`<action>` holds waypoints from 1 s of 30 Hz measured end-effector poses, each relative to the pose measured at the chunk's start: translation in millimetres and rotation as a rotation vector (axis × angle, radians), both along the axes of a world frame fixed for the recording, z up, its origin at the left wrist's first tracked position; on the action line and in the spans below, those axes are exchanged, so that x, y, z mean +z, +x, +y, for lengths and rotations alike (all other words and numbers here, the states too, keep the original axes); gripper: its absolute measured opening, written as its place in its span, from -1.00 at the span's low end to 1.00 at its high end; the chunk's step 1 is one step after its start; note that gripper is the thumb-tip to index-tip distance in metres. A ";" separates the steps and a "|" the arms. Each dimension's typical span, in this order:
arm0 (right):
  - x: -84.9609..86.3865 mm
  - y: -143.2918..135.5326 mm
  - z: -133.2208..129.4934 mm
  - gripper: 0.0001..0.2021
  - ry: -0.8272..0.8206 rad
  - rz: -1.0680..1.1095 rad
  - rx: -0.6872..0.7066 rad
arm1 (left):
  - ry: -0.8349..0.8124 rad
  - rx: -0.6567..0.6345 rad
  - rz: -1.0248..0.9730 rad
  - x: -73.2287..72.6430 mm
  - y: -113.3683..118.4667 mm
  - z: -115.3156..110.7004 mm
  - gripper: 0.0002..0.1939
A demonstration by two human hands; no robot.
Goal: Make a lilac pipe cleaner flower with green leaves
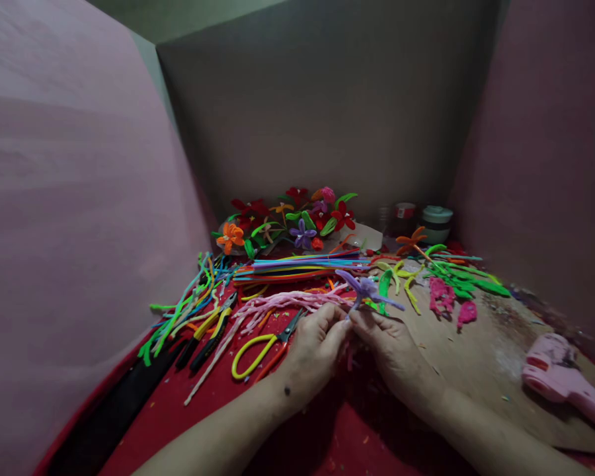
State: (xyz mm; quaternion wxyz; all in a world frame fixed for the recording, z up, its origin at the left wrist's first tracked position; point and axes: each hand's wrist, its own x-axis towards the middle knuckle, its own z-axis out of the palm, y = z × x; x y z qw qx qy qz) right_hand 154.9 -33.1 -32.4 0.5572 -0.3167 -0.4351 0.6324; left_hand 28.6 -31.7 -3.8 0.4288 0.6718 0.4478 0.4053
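A purple fuzzy flower (363, 289) with narrow petals stands upright between my two hands in the middle of the view. My left hand (322, 337) pinches its lower end from the left. From the right, my right hand (384, 337) grips the same stem just below the petals, its fingertips meeting those of my left hand. Scissors (256, 357) with a yellow handle lie beside my left hand. Pink fuzzy stems (282, 303) spread out behind my hands, and a bundle of coloured stems (302, 266) lies farther back.
Finished flowers (302, 235) are heaped by the back wall. Pliers (213, 334) and loose green stems (171, 327) lie left. On the brown board (456, 396) at right are green leaves (451, 281), pink pieces (441, 296) and a pink glue gun (558, 377). A lidded jar (436, 223) stands behind.
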 end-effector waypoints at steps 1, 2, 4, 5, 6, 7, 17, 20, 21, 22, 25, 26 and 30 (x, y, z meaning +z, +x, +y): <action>0.9 -0.7 -0.5 -0.72 0.011 0.001 0.030 | -0.079 -0.021 -0.051 1.8 0.7 0.2 -0.78; 2.0 -1.3 -1.0 -0.69 0.024 -0.003 0.052 | -0.145 -0.043 -0.100 3.3 1.3 0.4 -0.77; 4.7 -2.4 -2.0 -0.65 0.039 -0.015 0.079 | -0.237 -0.075 -0.184 4.8 1.8 0.8 -0.76; 5.8 -2.5 -2.4 -0.63 0.036 -0.022 0.089 | -0.271 -0.087 -0.218 4.9 1.7 1.1 -0.76; 6.7 -2.4 -2.7 -0.63 0.029 -0.029 0.094 | -0.303 -0.100 -0.247 4.7 1.4 1.5 -0.76; 7.1 -1.9 -2.8 -0.63 0.021 -0.036 0.093 | -0.333 -0.111 -0.275 4.2 0.9 2.0 -0.75; -5.8 2.3 4.7 -0.70 -0.037 0.092 0.069 | -0.581 -0.316 -0.606 -4.5 -5.9 10.8 -0.80; -6.3 1.8 4.1 -0.72 -0.039 0.109 0.072 | -0.543 -0.297 -0.557 -5.6 -6.2 11.7 -0.78; -5.9 1.7 3.7 -0.73 -0.038 0.111 0.080 | -0.521 -0.286 -0.530 -5.2 -6.0 11.5 -0.77; -5.5 1.6 3.3 -0.74 -0.036 0.115 0.089 | -0.497 -0.274 -0.500 -4.4 -5.6 10.9 -0.77; -4.5 1.5 3.4 -0.79 -0.014 0.115 0.070 | -0.403 -0.207 -0.378 -1.3 -3.2 8.3 -0.76; -4.3 1.5 3.9 -0.80 0.000 0.101 0.050 | -0.366 -0.171 -0.323 -0.5 -2.3 7.3 -0.76; -1.9 1.5 5.6 -0.83 0.039 0.049 -0.023 | -0.125 -0.058 -0.081 -2.8 0.0 4.1 -0.82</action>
